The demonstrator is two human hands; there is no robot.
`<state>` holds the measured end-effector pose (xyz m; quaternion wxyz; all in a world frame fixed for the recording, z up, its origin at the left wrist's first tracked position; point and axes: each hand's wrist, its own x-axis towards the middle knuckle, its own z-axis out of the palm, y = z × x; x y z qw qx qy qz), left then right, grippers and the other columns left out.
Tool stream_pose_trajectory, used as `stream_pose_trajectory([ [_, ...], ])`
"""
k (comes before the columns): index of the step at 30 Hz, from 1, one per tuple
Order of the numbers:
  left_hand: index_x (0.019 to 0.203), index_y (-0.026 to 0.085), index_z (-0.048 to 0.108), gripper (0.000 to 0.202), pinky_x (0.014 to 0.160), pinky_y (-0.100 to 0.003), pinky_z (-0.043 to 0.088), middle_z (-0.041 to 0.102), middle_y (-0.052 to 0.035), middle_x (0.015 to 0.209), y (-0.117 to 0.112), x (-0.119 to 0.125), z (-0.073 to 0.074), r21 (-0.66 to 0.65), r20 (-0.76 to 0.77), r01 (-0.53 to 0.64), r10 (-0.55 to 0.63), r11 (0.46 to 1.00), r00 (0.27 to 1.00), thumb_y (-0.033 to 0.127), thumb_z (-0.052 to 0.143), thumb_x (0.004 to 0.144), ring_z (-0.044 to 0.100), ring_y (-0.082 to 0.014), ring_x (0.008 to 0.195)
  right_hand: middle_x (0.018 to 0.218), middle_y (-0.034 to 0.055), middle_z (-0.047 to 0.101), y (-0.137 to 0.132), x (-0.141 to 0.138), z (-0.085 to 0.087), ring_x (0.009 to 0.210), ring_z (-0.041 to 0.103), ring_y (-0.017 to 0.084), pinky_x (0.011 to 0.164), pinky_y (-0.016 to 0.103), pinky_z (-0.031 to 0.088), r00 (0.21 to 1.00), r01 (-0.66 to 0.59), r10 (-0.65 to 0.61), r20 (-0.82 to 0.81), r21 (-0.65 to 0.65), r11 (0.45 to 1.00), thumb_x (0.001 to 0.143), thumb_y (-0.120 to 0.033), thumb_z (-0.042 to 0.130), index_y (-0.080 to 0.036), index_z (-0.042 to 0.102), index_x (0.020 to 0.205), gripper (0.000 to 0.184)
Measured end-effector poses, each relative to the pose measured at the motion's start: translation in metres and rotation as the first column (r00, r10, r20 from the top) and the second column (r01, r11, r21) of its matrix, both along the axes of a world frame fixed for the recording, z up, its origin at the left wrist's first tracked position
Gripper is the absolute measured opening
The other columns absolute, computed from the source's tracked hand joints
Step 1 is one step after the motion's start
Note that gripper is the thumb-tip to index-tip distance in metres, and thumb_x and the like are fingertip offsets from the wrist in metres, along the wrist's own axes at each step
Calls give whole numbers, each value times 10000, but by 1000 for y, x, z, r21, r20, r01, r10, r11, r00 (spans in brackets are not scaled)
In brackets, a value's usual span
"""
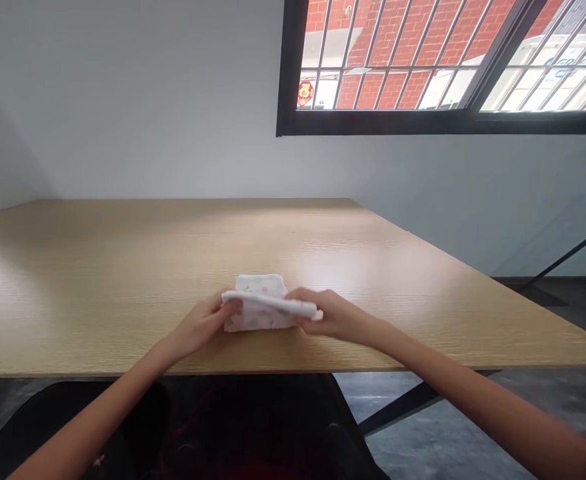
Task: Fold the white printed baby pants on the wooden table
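A small white cloth (257, 310) with a faint pink print lies folded on the light wood tabletop (123, 287). My left hand (203, 327) pinches the cloth's upper folded layer at its left end. At the opposite end, my right hand (327, 315) grips the same layer, which is raised slightly in a taut band between my hands. The fingers hide parts of both ends of the cloth, and the layers underneath show only in part.
The wooden table's near edge (187, 373) runs just below my wrists. Dark clothing or a seat (243, 427) lies below it, with a black metal table brace (397, 407) and a grey floor to the right. A barred window (403, 60) is set in the wall beyond.
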<state>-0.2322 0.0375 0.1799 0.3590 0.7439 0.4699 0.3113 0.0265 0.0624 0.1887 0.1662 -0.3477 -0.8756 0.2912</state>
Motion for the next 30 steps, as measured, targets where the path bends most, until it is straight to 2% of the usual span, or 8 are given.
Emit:
stream_pose_trajectory([
  [4,1027,129,542,411,716,-295,468,619,-74,990,37,4,-10,-122,16,-204,208,971,978,448,356,848,576,-216,888,667,-18,495,34,-21,3,451,491,98,396,204,385,945,248,-284,-160,-212,945,852,-320,377,-183,427,1066,259],
  [7,993,101,544,368,642,-304,473,626,-93,901,54,3,-18,-98,-131,-297,283,950,950,384,384,820,593,-223,800,746,16,520,53,-33,-5,455,481,105,399,225,390,932,340,-359,-46,-228,912,886,-358,312,-202,390,1174,337],
  [10,1136,63,471,422,705,-359,462,597,-142,957,56,5,-18,-2,-206,-364,356,931,912,315,414,801,581,-256,852,970,104,546,54,-41,-11,740,569,176,639,298,464,919,374,-380,109,67,925,912,-318,274,-188,406,1246,382],
  [13,1280,81,364,498,933,-439,333,410,-195,1266,55,17,-13,190,-255,-371,411,909,875,267,392,819,433,-299,1134,1228,147,436,44,-51,-14,1068,460,263,868,400,383,899,298,-418,130,518,802,920,-279,255,-155,436,1251,397],
  [15,1312,93,339,489,1025,-450,205,291,-166,1378,58,28,-14,366,-335,-242,370,899,867,277,328,859,285,-291,1255,1295,124,395,42,-59,-18,1147,391,262,939,419,326,927,193,-351,134,633,750,924,-291,251,-146,437,1250,403],
  [19,1341,90,303,497,1051,-398,203,346,-102,1382,65,34,-25,396,-514,79,149,915,845,315,188,913,292,-217,1265,1325,109,384,58,-55,-32,1199,360,214,995,367,304,948,148,-251,195,427,892,928,-295,214,-105,357,1306,447],
  [23,1357,113,277,516,1066,-363,202,315,-78,1404,59,12,-32,286,-450,51,87,957,889,370,184,919,273,-192,1282,1328,129,377,65,-22,-41,1229,331,219,1025,381,271,945,241,-291,147,286,927,926,-312,175,-72,360,1292,475],
  [30,1218,206,442,396,966,-336,363,497,-47,1253,28,-15,-21,113,-173,-63,82,992,981,388,338,882,453,-207,1144,1252,77,468,6,-3,-25,1129,444,223,937,360,390,972,185,-170,-161,79,980,836,-329,395,-171,437,1232,427],
])
